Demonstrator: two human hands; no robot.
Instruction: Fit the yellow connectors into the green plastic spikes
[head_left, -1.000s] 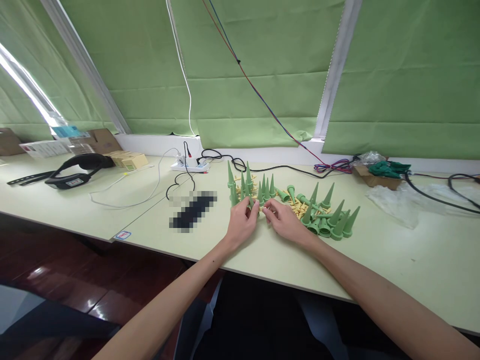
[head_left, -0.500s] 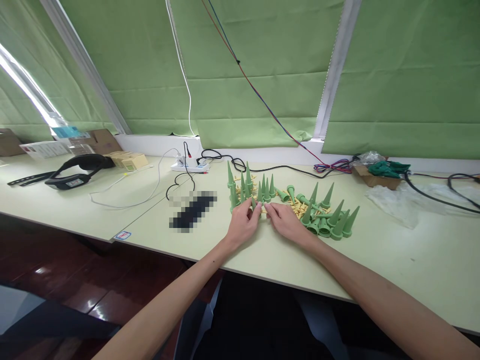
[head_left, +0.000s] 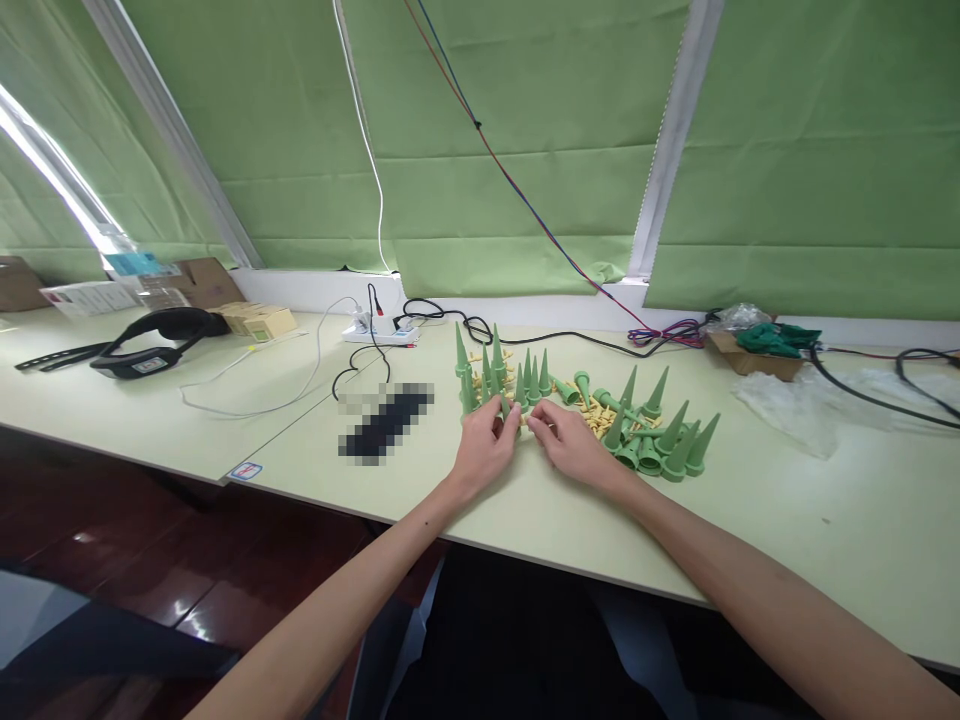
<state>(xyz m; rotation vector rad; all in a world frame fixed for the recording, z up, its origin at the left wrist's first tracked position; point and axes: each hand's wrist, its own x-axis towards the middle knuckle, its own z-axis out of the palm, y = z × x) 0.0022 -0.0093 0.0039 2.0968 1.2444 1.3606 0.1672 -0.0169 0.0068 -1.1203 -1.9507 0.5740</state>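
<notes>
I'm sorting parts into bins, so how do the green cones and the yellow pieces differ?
The green cones are much larger than the yellow pieces. Several green cones stand upright, points up, while many yellow pieces lie jumbled in a heap. Some of both share the pale table.

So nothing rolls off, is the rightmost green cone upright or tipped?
Upright: the rightmost green cone rests on its base, point up.

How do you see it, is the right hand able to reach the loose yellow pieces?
Probably yes: the right hand is close beside the yellow pieces, though green cones crowd around them.
</notes>
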